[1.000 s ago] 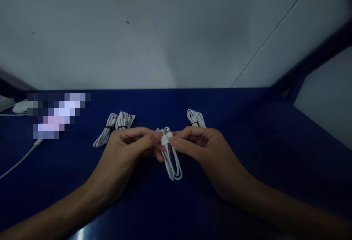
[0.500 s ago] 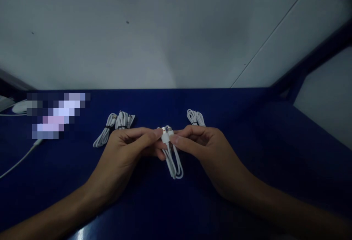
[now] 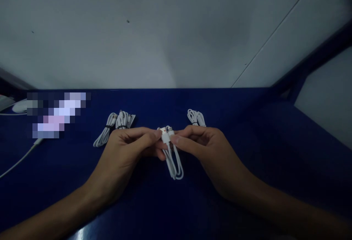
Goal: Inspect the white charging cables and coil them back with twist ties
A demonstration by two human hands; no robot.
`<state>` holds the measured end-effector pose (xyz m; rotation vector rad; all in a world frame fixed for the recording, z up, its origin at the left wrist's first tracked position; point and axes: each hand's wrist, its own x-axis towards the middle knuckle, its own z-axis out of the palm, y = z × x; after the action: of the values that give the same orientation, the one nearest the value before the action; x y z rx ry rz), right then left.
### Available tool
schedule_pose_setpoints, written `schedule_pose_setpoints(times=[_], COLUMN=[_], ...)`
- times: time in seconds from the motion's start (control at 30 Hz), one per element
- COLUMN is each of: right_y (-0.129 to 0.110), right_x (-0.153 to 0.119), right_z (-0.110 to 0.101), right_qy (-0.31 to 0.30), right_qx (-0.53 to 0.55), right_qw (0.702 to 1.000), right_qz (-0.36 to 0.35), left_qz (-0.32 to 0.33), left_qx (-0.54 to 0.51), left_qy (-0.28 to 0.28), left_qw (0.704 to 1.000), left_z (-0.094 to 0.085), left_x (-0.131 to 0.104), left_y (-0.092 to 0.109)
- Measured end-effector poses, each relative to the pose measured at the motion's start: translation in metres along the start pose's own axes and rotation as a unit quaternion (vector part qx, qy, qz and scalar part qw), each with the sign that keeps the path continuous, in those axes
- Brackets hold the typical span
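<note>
A folded white cable (image 3: 174,164) hangs between my hands near the middle of the view, its two plugs side by side at the top and its loops pointing down. My left hand (image 3: 129,148) pinches the cable by the plug with the wide metal end. From the other side, my right hand (image 3: 207,146) grips it with the thumb against the narrower plug. Behind my left hand lie tied white cable bundles (image 3: 106,131) with black ties. Another tied white bundle (image 3: 195,117) sits behind my right hand, partly hidden by it.
The blue table (image 3: 159,104) meets a pale grey wall (image 3: 148,49) at the back. At the left are a pixelated bright object (image 3: 62,113) with a white cord (image 3: 20,164) and a white rounded item (image 3: 19,106). A blue frame bar (image 3: 310,62) slants at the right.
My left thumb has shifted very slightly left on the plug. Both hands keep hold of the cable in nearly the same place.
</note>
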<state>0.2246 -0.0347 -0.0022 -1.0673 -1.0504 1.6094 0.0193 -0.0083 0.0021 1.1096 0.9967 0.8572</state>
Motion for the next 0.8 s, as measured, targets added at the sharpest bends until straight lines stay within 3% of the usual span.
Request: schedule_pose_setpoints(times=[0.8], right_y=[-0.0032], right_x=[-0.0021], right_z=[0.0031], right_qy=[-0.022], right_qx=[0.024], right_qw=[0.999], right_qz=[-0.015], left_qz=[-0.001], left_qx=[-0.013], left_qy=[-0.004], left_qw=[1.000], left_z=[0.0012], left_x=[0.0004], left_y=[-0.0003])
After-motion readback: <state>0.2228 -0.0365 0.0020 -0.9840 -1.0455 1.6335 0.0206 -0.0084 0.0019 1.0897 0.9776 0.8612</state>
